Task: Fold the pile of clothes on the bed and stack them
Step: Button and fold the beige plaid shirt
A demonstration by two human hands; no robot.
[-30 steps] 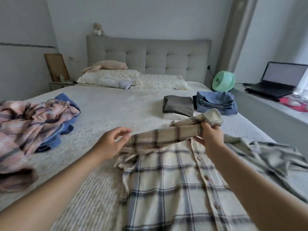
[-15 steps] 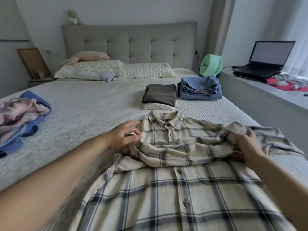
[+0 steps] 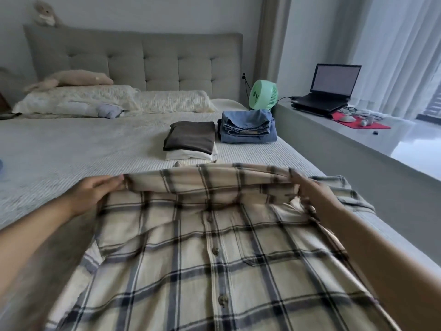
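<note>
Grey ribbed cover on bed [image 3: 100,149]; padded headboard [image 3: 133,60] behind. I see the shirt [image 3: 191,259] spread button-side up, left hand [image 3: 93,194] and right hand [image 3: 310,189] each pinching its folded far edge. Two folded stacks [image 3: 191,139] lie beyond; laptop [image 3: 329,89] on the ledge.

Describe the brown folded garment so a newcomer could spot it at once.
Start at the grey headboard and come down the bed's right side. Two piles sit there: the brown garment tops the left one, over a cream piece, beside the blue denim stack.
</note>
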